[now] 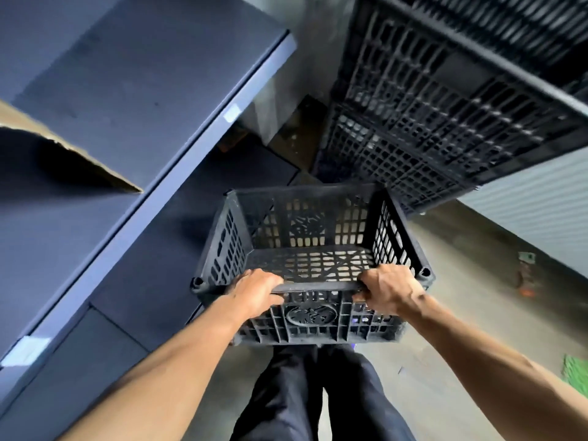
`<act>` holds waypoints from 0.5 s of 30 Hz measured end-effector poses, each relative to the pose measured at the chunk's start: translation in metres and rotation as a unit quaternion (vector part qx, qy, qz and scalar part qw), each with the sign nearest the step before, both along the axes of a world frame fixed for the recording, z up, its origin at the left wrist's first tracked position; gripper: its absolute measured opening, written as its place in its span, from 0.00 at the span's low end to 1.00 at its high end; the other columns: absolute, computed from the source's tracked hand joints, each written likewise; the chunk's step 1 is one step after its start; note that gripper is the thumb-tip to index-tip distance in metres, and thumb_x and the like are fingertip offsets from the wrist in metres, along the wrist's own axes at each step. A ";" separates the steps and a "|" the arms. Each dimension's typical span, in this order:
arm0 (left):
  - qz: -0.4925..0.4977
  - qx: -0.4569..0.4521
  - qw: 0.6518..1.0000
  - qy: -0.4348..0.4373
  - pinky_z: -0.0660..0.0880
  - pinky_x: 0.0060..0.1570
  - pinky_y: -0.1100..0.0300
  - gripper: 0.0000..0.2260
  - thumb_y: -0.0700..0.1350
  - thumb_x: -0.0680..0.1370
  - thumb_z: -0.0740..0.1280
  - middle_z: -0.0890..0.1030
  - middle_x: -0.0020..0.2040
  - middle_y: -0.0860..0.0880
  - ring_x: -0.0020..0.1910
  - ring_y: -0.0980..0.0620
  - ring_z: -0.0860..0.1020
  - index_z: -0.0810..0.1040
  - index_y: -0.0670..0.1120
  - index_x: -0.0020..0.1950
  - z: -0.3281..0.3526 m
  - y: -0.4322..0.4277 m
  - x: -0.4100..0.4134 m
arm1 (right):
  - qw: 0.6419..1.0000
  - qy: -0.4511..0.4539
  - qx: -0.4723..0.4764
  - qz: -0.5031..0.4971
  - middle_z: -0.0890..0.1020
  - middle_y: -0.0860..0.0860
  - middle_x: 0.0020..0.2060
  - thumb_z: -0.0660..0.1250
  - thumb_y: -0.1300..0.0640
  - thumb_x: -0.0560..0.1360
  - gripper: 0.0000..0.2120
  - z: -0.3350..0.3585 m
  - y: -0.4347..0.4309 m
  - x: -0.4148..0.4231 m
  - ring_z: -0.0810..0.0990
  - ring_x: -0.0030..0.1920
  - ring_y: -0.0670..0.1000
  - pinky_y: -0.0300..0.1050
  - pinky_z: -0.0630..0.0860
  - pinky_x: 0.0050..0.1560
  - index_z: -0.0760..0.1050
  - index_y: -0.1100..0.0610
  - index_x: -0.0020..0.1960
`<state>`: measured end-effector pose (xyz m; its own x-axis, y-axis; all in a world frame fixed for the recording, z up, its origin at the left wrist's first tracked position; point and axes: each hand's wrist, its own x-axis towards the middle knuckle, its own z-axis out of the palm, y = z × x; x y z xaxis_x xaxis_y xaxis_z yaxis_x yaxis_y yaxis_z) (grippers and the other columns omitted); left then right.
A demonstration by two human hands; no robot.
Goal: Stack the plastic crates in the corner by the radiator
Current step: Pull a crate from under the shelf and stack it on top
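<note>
A dark blue shelf fills the left side, with a torn piece of cardboard lying on it. The left hand grips the near rim of a black plastic crate, fingers curled over the edge. The crate is held off the floor, open side up, in front of the legs. The right hand clamps the same rim, fingers wrapped under it. At upper right stands a stack of black crates.
</note>
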<state>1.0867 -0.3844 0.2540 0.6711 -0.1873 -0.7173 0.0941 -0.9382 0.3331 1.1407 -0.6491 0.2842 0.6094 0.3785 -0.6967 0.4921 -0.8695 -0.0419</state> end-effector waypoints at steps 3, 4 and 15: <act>-0.065 0.023 0.997 -0.029 0.76 0.52 0.53 0.15 0.54 0.76 0.70 0.83 0.51 0.46 0.52 0.44 0.80 0.80 0.45 0.57 0.016 -0.019 0.002 | 0.999 -0.020 0.003 -0.036 0.74 0.46 0.32 0.59 0.40 0.79 0.16 0.025 -0.025 -0.017 0.76 0.33 0.49 0.43 0.72 0.34 0.74 0.52 0.46; -0.087 0.029 0.995 -0.046 0.76 0.49 0.53 0.14 0.55 0.76 0.70 0.83 0.48 0.47 0.49 0.45 0.81 0.80 0.46 0.54 0.025 -0.026 0.001 | 0.998 -0.028 0.006 -0.049 0.74 0.46 0.32 0.59 0.40 0.79 0.16 0.035 -0.033 -0.022 0.76 0.33 0.49 0.44 0.73 0.35 0.75 0.53 0.47; -0.173 0.046 0.960 -0.217 0.72 0.41 0.53 0.10 0.58 0.78 0.65 0.82 0.40 0.49 0.43 0.44 0.80 0.76 0.53 0.53 0.127 -0.093 -0.018 | 0.984 -0.120 0.035 -0.127 0.80 0.47 0.35 0.60 0.45 0.77 0.12 0.146 -0.101 -0.081 0.80 0.36 0.52 0.46 0.79 0.40 0.77 0.51 0.46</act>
